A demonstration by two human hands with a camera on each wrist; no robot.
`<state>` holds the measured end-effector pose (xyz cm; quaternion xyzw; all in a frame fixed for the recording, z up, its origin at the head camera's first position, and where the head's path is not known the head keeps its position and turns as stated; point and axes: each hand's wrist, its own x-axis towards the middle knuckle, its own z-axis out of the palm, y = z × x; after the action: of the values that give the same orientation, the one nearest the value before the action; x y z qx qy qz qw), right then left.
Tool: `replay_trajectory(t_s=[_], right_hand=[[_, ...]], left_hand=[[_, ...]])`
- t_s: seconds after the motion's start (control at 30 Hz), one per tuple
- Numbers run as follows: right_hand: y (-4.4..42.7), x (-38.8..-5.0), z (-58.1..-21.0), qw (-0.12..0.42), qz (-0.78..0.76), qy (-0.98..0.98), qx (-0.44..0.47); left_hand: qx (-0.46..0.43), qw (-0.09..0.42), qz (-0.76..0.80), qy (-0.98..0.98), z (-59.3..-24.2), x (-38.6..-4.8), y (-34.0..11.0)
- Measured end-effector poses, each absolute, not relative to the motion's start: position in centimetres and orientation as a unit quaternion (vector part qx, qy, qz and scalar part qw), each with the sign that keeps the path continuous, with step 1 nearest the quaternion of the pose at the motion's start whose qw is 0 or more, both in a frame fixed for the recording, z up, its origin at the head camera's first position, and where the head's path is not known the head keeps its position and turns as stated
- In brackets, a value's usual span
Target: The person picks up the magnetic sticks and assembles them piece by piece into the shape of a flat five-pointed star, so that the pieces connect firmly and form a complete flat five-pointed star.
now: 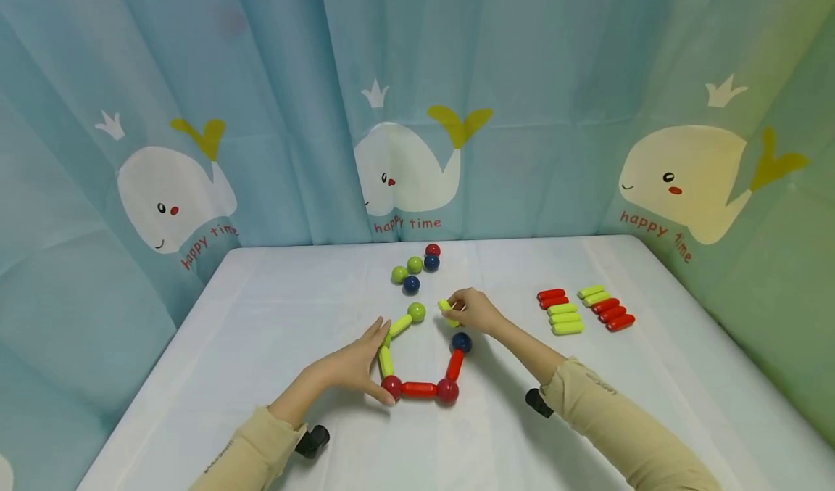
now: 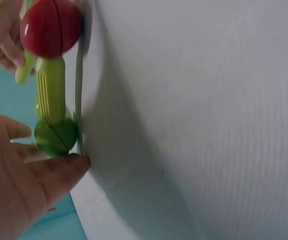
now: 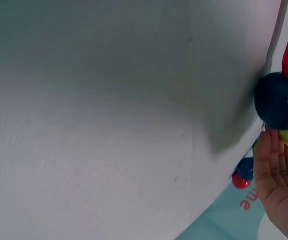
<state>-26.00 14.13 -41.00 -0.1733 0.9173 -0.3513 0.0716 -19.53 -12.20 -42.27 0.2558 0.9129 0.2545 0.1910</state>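
Observation:
An unclosed ring of rods and balls lies on the table. Its left side has two yellow-green rods (image 1: 386,362), a green ball (image 2: 56,136) between them, and another green ball (image 1: 416,312) at the far end. Along the front, a red rod (image 1: 420,389) joins two red balls (image 1: 447,391); a second red rod (image 1: 454,365) leads to a dark blue ball (image 1: 461,342). My left hand (image 1: 352,364) spreads around the left side, fingertips by the middle green ball, thumb by the left red ball. Between the ring's two ends, my right hand (image 1: 475,311) pinches a yellow-green rod (image 1: 446,305).
Loose green, red and dark blue balls (image 1: 411,285) are grouped behind the ring. To the right lie two columns of red rods (image 1: 620,323) and yellow-green rods (image 1: 567,328). A whale-print curtain (image 1: 287,150) surrounds the white table (image 1: 274,295).

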Motion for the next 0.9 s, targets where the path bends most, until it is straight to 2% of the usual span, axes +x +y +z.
replay_trajectory(t_s=[0.23, 0.5, 0.73, 0.9], right_hand=[[13.8, -25.7, -41.5, 0.091, -0.327, 0.925, -0.174], [14.2, -24.8, -41.6, 0.102, -0.329, 0.919, -0.192], [14.9, -26.1, -43.2, 0.083, -0.33, 0.907, -0.248], [14.5, -25.6, -42.1, 0.093, -0.321, 0.915, -0.228]], left_hand=[[0.248, 0.166, 0.237, 0.925, -42.5, -19.4, -11.8], [0.245, 0.168, 0.233, 0.926, -42.6, -19.3, -11.5], [0.242, 0.168, 0.235, 0.926, -42.6, -19.6, -11.1], [0.244, 0.168, 0.237, 0.925, -42.4, -19.9, -10.7]])
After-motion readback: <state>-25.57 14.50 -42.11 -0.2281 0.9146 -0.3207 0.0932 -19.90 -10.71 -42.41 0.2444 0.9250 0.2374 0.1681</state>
